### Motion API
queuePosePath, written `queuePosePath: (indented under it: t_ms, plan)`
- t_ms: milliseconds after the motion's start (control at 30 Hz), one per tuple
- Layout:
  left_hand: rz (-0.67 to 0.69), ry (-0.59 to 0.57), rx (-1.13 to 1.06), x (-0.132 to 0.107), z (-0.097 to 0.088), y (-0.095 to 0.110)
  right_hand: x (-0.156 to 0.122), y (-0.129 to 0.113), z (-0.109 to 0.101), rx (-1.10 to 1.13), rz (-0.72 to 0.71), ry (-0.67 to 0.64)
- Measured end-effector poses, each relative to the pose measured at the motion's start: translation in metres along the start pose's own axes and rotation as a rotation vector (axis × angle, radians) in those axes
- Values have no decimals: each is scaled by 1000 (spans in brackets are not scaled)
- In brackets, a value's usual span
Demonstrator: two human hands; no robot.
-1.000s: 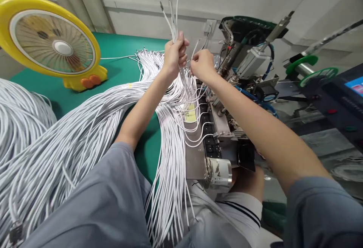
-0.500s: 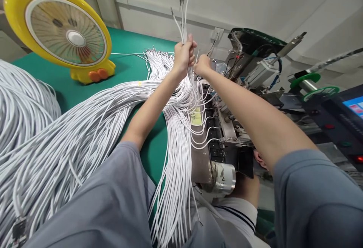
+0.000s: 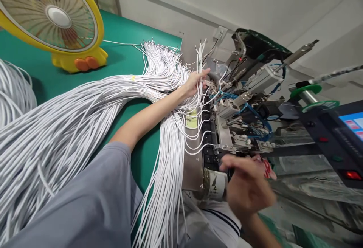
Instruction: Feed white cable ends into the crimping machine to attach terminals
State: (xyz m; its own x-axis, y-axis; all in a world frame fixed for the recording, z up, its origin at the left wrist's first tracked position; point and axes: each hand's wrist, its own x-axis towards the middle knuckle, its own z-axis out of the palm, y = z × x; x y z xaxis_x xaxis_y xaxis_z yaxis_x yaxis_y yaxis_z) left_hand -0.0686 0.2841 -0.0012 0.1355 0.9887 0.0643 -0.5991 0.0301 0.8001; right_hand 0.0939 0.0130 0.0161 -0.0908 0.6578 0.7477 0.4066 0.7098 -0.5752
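Observation:
My left hand (image 3: 195,83) is closed round a few white cables (image 3: 200,55), whose ends stick up above the fingers. It is beside the near side of a machine (image 3: 227,115) with a row of black blocks, where more white cables run in. My right hand (image 3: 246,187) is lower down, near a roll with a white label (image 3: 217,184) at the machine's front end. Motion smears its fingers, so their grip does not show clearly. A large bundle of white cables (image 3: 85,100) lies across the green table, and another part hangs towards my lap.
A yellow duck-shaped fan (image 3: 96,55) stands on the green table (image 3: 119,25) at the left, by a coil of white cable (image 3: 14,93). On the right are a green-flanged spool (image 3: 309,93) and a control panel with a screen (image 3: 351,119). A yellow label (image 3: 192,120) lies under the cables.
My right hand has left the place beside my left hand and come down towards me. My left hand has moved lower and right, to the machine, with the cables. The view has shifted slightly.

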Motion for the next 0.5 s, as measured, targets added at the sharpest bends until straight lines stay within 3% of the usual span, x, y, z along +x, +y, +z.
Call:
queuePosePath:
  t_ms: [100, 167, 300, 500]
  plan:
    - [-8, 98, 402, -1, -3, -20, -66, 17, -2, 0, 300, -58]
    - [-50, 155, 586, 3, -8, -31, -88, 28, 4, -73, 304, -38]
    - [-139, 168, 872, 16, -16, -48, -99, 37, 11, -127, 216, 25]
    - [-225, 76, 1218, 33, -13, -57, -97, 35, 10, -196, 170, 43]
